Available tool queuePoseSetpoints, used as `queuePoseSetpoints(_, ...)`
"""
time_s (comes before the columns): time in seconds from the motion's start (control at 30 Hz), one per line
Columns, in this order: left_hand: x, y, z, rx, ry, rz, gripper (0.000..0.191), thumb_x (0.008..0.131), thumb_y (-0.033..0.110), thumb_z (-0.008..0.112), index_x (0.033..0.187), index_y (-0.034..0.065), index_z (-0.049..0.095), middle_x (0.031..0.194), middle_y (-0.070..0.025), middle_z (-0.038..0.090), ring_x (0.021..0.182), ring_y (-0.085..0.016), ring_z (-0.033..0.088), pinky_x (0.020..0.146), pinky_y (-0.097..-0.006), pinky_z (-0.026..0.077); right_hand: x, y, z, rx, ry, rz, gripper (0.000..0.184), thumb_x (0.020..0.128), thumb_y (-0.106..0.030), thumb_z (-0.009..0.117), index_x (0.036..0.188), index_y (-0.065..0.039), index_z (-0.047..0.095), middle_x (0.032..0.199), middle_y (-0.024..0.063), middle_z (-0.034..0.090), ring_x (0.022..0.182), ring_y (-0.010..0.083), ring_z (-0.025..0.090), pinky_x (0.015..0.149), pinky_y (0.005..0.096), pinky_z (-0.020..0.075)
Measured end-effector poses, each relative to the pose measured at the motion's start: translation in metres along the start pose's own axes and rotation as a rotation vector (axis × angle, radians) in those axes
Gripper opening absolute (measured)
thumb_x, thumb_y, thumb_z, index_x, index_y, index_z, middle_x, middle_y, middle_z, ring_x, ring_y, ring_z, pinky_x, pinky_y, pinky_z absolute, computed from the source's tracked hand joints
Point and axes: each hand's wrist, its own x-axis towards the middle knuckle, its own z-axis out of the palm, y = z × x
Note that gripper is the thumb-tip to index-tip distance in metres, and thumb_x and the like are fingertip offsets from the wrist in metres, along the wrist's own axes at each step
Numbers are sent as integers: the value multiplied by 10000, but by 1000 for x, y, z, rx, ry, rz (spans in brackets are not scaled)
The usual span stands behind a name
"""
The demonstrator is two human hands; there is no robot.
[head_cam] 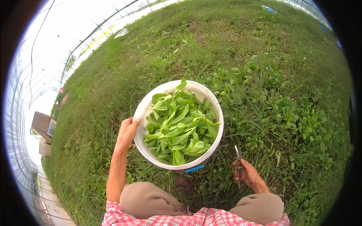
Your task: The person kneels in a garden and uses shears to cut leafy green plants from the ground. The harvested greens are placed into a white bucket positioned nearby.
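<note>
My left hand (127, 132) grips the rim of a white plastic bucket (143, 154) at its left side, thumb on the top edge. Loose green leafy vegetables (178, 127) fill much of the bucket, and a few leaves reach its rim. A blue handle grip (194, 169) hangs at the bucket's near side. To the right of the bucket, low over the plants, my right hand (246, 173) holds metal scissors (238, 154) with the blades pointing away from me. The blades look closed together. Part of the scissors is hidden by my fingers.
Low leafy plants (308, 127) grow among grass and weeds (107, 84) to the right. My bent knees (150, 199) are close below the bucket. Greenhouse film on curved frames (19, 113) rises at the left, near cardboard boxes (44, 148). Blue plastic (268, 9) lies far off.
</note>
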Motion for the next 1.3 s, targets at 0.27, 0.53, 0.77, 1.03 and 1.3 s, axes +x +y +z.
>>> queuePoseSetpoints(0.27, 38, -10, -72, -222, 112, 40, 270, 990, 201, 569, 1110, -33, 630, 942, -112, 709, 723, -175, 673, 652, -312, 560, 0, 0, -9, -229, 137, -7, 451, 1049, -460, 436, 1209, -47, 524, 757, 66, 620, 606, 173, 635, 566, 325, 531)
queuePoseSetpoints(0.53, 131, -79, -86, -128, 223, 50, 317, 1008, 239, 527, 1165, -22, 613, 958, -62, 675, 769, -144, 619, 680, -311, 501, 11, 17, -28, -400, 314, 135, 416, 981, -445, 593, 1096, -51, 531, 765, 67, 621, 615, 158, 617, 556, 320, 502)
queuePoseSetpoints(0.77, 155, -96, -105, -122, 163, 12, 375, 1011, 247, 513, 1253, -34, 574, 1057, -72, 669, 878, -148, 624, 762, -315, 502, 13, 32, -44, -550, 515, 196, 363, 986, -411, 602, 1011, -61, 510, 829, 110, 671, 671, 186, 681, 598, 337, 542)
queuePoseSetpoints(1.03, 199, -124, -131, -186, 170, -77, 454, 985, 309, 538, 1296, -22, 534, 976, -73, 658, 695, -131, 628, 561, -279, 508, -27, -12, 21, -343, 421, 90, 387, 997, -318, 587, 1295, -78, 525, 811, 104, 669, 672, 224, 676, 621, 356, 536)
queuePoseSetpoints(1.3, 203, -119, -142, -165, 5, -89, 440, 987, 304, 547, 1286, -19, 543, 1025, -89, 667, 782, -149, 659, 642, -300, 552, -46, -77, 70, -559, 538, -92, 551, 993, -423, 564, 1386, -51, 457, 908, 106, 657, 754, 194, 679, 705, 339, 560)
